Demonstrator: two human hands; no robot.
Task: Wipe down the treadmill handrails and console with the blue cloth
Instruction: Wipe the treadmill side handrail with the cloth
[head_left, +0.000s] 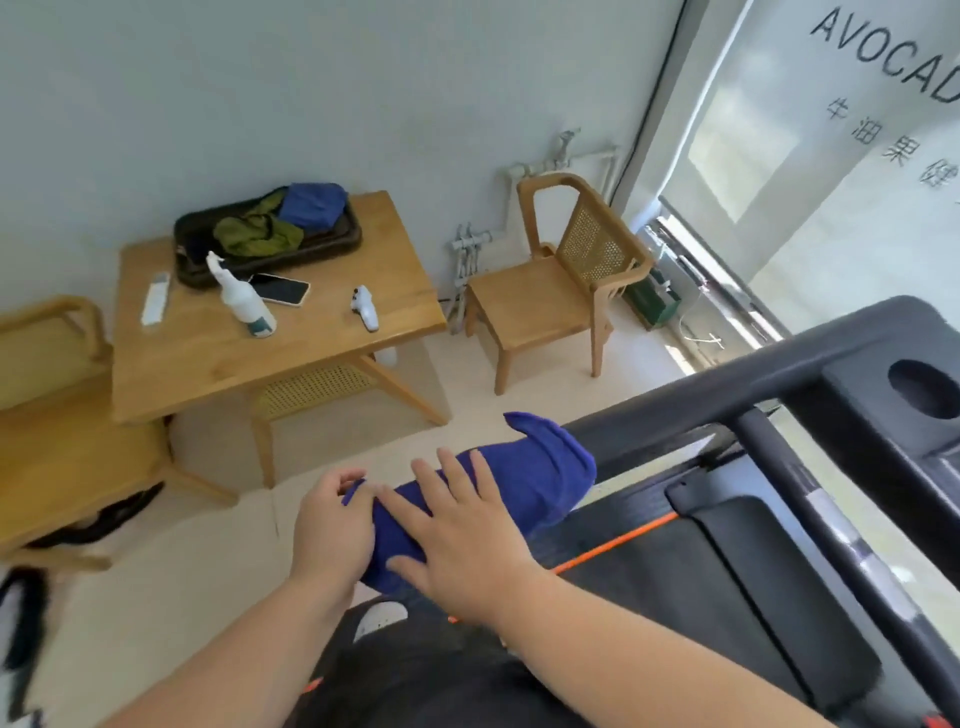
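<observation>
- At the near end of the treadmill handrail (727, 395), the blue cloth (524, 478) lies draped over the bar, right in front of me.
- My left hand (332, 519) grips the cloth's near end with curled fingers.
- My right hand (462, 545) lies flat on top of the cloth, fingers straight and spread, pressing it down.
- I judge this to be the handrail wipe; the console (862, 415) sits farther up to the right, apart from the cloth.
- The next move likely calls for sliding the cloth up the rail under steady pressure.
- A spray bottle (244, 301) stands on the wooden counter (218, 364), well apart to the left.

Hidden under blue cloth (530, 467): handrail (727, 387) end; console (857, 400) cropped.
</observation>
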